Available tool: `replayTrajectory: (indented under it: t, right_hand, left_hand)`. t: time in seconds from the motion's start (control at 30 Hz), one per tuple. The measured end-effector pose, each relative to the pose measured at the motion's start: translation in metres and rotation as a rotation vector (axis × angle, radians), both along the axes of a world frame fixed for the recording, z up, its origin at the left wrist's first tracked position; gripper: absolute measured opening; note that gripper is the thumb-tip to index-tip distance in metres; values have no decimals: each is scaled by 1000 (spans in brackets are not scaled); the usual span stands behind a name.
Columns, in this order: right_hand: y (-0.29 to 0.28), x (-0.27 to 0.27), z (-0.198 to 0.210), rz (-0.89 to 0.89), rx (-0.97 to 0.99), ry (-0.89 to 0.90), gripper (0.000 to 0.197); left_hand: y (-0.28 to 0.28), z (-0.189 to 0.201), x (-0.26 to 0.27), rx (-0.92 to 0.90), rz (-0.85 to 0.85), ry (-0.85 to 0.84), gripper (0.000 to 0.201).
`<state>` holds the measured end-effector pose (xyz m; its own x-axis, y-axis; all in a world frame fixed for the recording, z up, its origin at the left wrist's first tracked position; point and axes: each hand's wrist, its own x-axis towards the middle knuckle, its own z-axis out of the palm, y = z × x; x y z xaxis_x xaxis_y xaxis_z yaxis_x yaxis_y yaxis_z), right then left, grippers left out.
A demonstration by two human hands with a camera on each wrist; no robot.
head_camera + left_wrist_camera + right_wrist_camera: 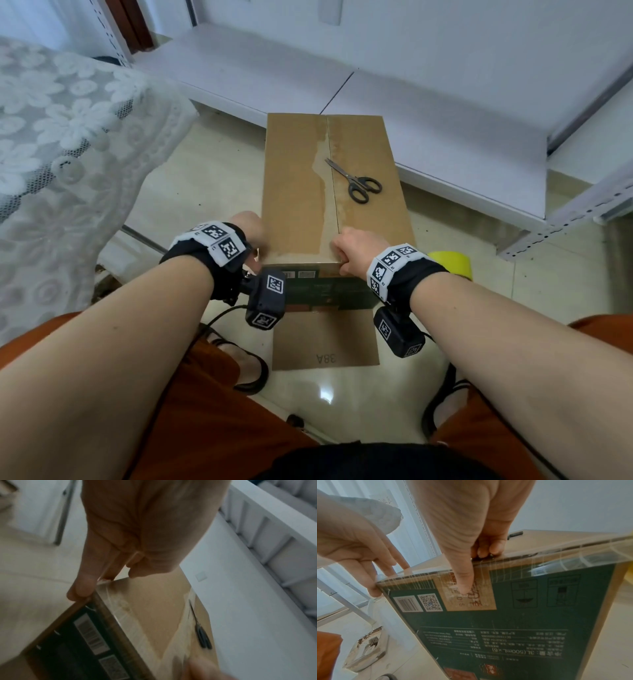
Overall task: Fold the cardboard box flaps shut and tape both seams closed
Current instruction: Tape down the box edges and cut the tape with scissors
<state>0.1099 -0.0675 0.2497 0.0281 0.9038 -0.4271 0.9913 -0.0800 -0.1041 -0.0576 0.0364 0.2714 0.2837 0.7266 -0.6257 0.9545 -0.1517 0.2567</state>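
Note:
The cardboard box (298, 178) stands on the floor with its top flaps folded shut and tape along the middle seam. Clear tape (539, 563) runs along its near top edge. My left hand (250, 226) is at the near left corner, and its straight fingers (80, 588) press the tape end there. My right hand (346, 250) grips the near edge at the seam: fingers curled on top, thumb (464, 585) pressed on the green front face. Black scissors (356, 183) lie on the box top. A yellow tape roll (452, 262) shows behind my right wrist.
A lace-covered table (68, 137) stands at the left. Low white shelf boards (411, 102) run behind and to the right of the box. A flat cardboard sheet (325, 342) lies on the tiles between my sandalled feet (250, 370).

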Motion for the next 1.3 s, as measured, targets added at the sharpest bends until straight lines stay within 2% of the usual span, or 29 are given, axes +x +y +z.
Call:
replayTrajectory:
  t: [0.07, 0.1, 0.13, 0.17, 0.2, 0.27, 0.33, 0.37, 0.5, 0.57, 0.67, 0.77, 0.87, 0.93, 1.03, 1.17, 1.3]
  right_hand:
    - [-1, 4, 2, -2, -3, 9, 40]
    - [-3, 7, 4, -2, 0, 2, 34]
    - [-5, 13, 7, -6, -5, -31, 24]
    - [-8, 18, 8, -8, 0, -68, 16]
    - [-11, 24, 8, -15, -1, -108, 20]
    - [-17, 33, 6, -32, -9, -148, 30]
    - [-22, 39, 3, -44, 7, -139, 33]
    - [-24, 43, 2, -49, 17, -130, 34]
    - [-34, 62, 4, -100, 39, -160, 41]
    - [-40, 75, 4, -131, 39, -198, 42]
    - [-51, 85, -3, -144, 74, -224, 28]
    - [-59, 92, -7, -210, 129, -150, 21]
    - [-65, 107, 0, -351, 91, 3, 41]
    - [-72, 117, 5, -435, 45, 16, 54]
    - [-81, 128, 2, -476, -57, -11, 61]
    - [-89, 132, -7, -474, -106, 11, 49]
    - [-98, 131, -3, -459, -152, 92, 36]
  left_hand:
    - [-4, 5, 6, 158, -3, 47, 19]
    - [-7, 10, 10, 244, -24, 82, 7]
    - [-12, 12, 16, 340, -55, 96, 8]
    - [-16, 11, 22, 408, -90, 107, 22]
    - [-20, 8, 28, 473, -144, 84, 33]
    - [-28, -1, 42, 528, -308, -61, 54]
    - [-39, -6, 57, 456, -512, -198, 68]
    - [-45, -8, 66, 403, -583, -215, 70]
    - [-64, -19, 91, 323, -712, -176, 73]
    - [-68, -22, 101, 373, -740, -153, 72]
    - [-71, -23, 113, 450, -742, -105, 73]
    - [-76, -24, 124, 518, -763, -18, 77]
    - [-83, -25, 138, 583, -759, 36, 77]
    - [-87, -26, 148, 611, -781, -10, 74]
    - [-91, -31, 163, 598, -930, -167, 66]
    - [-96, -41, 182, 497, -992, -213, 53]
    - [-94, -48, 187, 508, -998, -194, 51]
